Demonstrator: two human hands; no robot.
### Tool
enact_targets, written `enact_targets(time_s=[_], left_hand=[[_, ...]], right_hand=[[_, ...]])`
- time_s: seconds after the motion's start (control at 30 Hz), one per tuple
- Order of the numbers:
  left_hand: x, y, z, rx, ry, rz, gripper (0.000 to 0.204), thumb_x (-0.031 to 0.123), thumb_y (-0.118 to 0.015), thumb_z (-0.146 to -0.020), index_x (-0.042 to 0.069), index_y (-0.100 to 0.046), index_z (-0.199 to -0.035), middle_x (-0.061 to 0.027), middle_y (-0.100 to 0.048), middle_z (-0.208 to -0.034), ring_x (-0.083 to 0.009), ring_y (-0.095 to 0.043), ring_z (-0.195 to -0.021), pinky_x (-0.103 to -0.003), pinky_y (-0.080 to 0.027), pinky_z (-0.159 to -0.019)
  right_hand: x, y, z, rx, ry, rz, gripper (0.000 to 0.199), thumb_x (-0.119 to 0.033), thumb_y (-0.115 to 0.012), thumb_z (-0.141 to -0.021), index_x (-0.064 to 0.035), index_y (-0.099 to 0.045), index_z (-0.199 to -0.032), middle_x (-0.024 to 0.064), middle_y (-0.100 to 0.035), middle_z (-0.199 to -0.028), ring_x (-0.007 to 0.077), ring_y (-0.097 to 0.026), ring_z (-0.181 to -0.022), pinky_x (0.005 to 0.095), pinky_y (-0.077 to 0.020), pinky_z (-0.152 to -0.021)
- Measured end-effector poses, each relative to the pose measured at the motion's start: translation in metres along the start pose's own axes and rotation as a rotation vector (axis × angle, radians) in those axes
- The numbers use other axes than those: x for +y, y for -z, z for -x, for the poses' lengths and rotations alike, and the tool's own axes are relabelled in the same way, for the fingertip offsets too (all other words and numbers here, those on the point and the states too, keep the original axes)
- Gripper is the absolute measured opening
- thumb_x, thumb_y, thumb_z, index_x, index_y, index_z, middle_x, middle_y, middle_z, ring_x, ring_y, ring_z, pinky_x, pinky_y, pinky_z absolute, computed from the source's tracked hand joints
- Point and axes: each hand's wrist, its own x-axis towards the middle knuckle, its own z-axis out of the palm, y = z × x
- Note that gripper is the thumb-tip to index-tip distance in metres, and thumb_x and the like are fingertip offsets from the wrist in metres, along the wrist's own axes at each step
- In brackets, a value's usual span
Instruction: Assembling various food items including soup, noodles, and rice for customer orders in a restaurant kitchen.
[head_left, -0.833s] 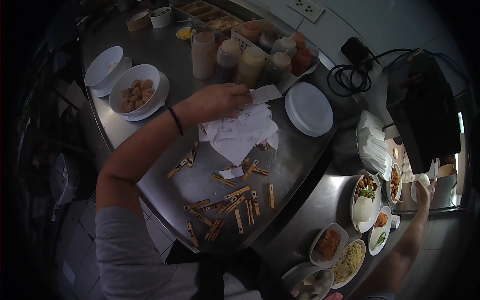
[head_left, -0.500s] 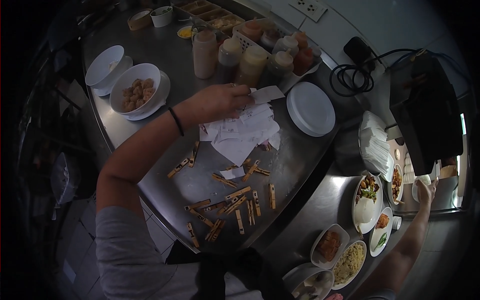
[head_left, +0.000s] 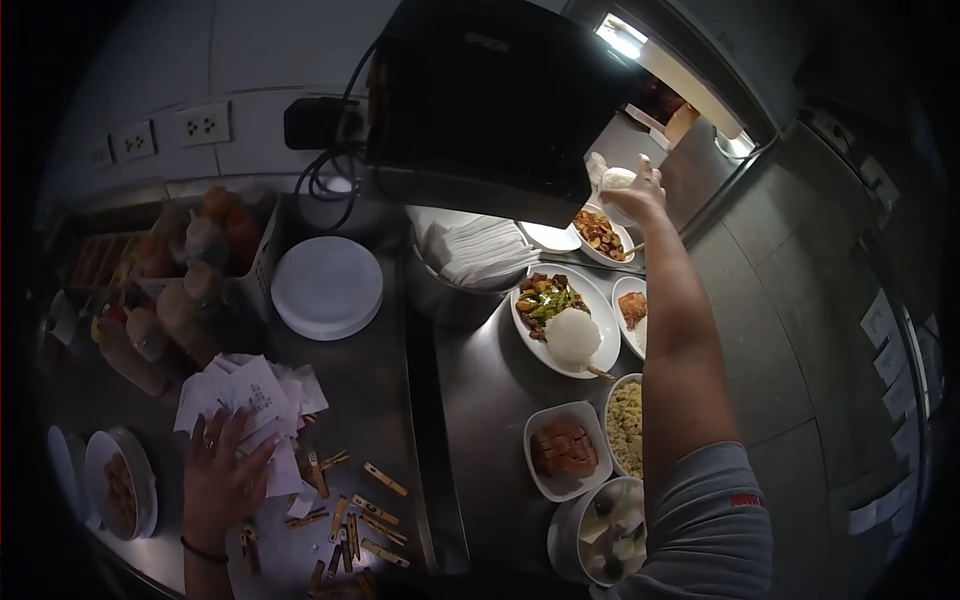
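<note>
My left hand (head_left: 228, 468) lies with spread fingers on a loose pile of white paper slips (head_left: 262, 392) on the steel counter. Wooden clothespins (head_left: 380, 530) are scattered beside that hand. My right arm is stretched far forward under the dark box-shaped device, into a lit opening. There my right hand (head_left: 640, 195) is closed around a small bowl of white rice (head_left: 618, 180). A pale shape just left of the bowl is too unclear to name. Below the hand stands a plate of brown stir-fried food (head_left: 600, 235).
A dark device (head_left: 480, 110) with hanging cables juts over the counter. Stacked white plates (head_left: 327, 288), a pot of wrapped white packets (head_left: 470, 250) and sauce bottles (head_left: 130, 345) stand around. Near my right arm are a rice plate (head_left: 573, 335), a sliced-meat dish (head_left: 568, 450) and a soup bowl (head_left: 612, 530).
The view has swung right. My left hand has let go of the slip it pinched and lies flat on the pile. My right hand remains at the opening, its bowl now plainer to see.
</note>
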Motion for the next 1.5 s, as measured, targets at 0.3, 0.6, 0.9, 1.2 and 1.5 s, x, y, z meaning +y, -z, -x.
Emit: enact_targets(time_s=[0.3, 0.6, 0.9, 1.2, 1.5], left_hand=[[0.001, -0.018, 0.045, 0.173, 0.015, 0.023, 0.078, 0.008, -0.059, -0.070, 0.029, -0.017, -0.132, -0.0186, -0.036, -0.130, -0.0384, -0.041, -0.117, -0.059, -0.030, -0.097], [0.011, -0.022, 0.024, 0.106, 0.063, 0.171, 0.073, 0.012, -0.058, -0.072, 0.034, -0.020, -0.130, -0.0173, -0.041, -0.123, -0.0377, -0.050, -0.104, -0.061, -0.036, -0.090], [-0.049, -0.030, 0.015, 0.581, 0.109, 0.025, 0.089, 0.008, -0.066, -0.068, 0.044, -0.014, -0.131, -0.0187, -0.048, -0.118, -0.0337, -0.057, -0.099, -0.055, -0.042, -0.087], [-0.080, -0.034, 0.059, 0.756, 0.272, -0.015, 0.088, 0.002, -0.062, -0.068, 0.021, -0.012, -0.139, -0.0261, -0.043, -0.122, -0.0355, -0.050, -0.107, -0.045, -0.042, -0.089], [-0.061, 0.001, 0.093, 0.576, 0.451, -0.080, 0.083, 0.005, -0.059, -0.069, 0.023, -0.015, -0.136, -0.0241, -0.048, -0.117, -0.0372, -0.050, -0.108, -0.049, -0.035, -0.095]], right_hand=[[-0.001, 0.001, 0.000, -0.014, -0.024, -0.092, 0.105, -0.033, -0.074, -0.046, -0.0125, -0.023, -0.136, 0.0168, -0.034, -0.131, 0.0334, -0.041, -0.119, 0.0366, -0.0374, -0.099], [-0.012, -0.047, -0.033, 0.147, 0.035, -0.105, 0.108, -0.043, -0.076, -0.047, -0.0117, -0.022, -0.136, 0.0175, -0.037, -0.128, 0.0351, -0.044, -0.115, 0.0398, -0.0406, -0.095], [-0.152, 0.000, 0.168, -0.293, 0.586, -0.246, 0.087, -0.050, -0.066, -0.067, -0.0092, -0.028, -0.134, 0.0186, -0.037, -0.129, 0.0342, -0.042, -0.116, 0.0405, -0.0385, -0.096], [-0.282, 0.029, 0.252, -0.181, 0.933, -0.305, 0.079, -0.048, -0.062, -0.073, -0.0076, -0.030, -0.133, 0.0182, -0.036, -0.130, 0.0327, -0.040, -0.118, 0.0410, -0.0375, -0.097], [-0.291, 0.051, 0.259, 0.113, 1.131, -0.318, 0.071, -0.046, -0.057, -0.079, -0.0060, -0.032, -0.132, 0.0179, -0.035, -0.131, 0.0311, -0.038, -0.120, 0.0414, -0.0365, -0.097]])
